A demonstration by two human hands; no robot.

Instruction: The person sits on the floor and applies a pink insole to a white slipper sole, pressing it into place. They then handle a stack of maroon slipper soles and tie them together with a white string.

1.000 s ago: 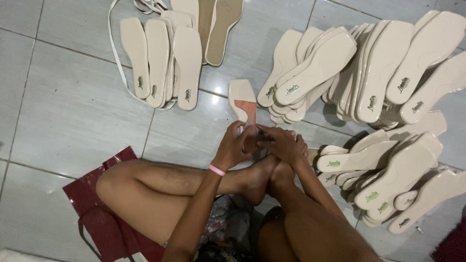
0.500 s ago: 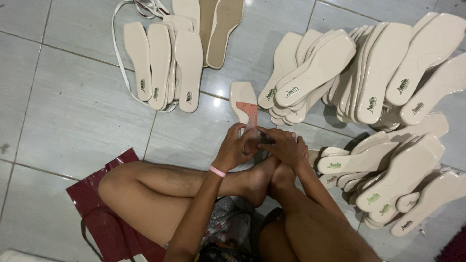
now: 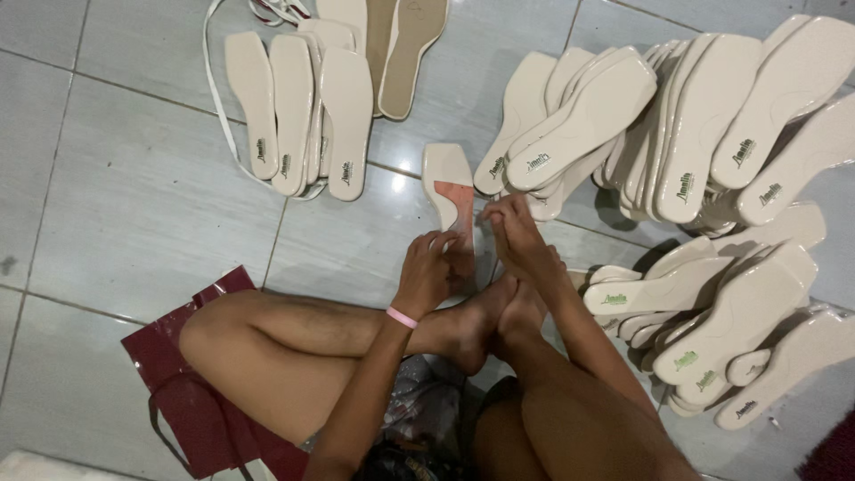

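A cream, glossy, square-toed shoe insole with a reddish-brown underside patch lies on the grey tiled floor, its long axis running away from the sitter, toe end farthest. Compared with a second ago, the hands have parted: the left hand, pink band at the wrist, now curls its fingers against the insole's near end, while the right hand has shifted aside and rests fingers loosely bent just right of it; whether it pinches anything cannot be told. Beyond the left hand lies a row of flat cream insoles. Right of the right hand, a heap of smooth, shiny cream insoles. Beneath the legs, a crumpled dark-red bag.
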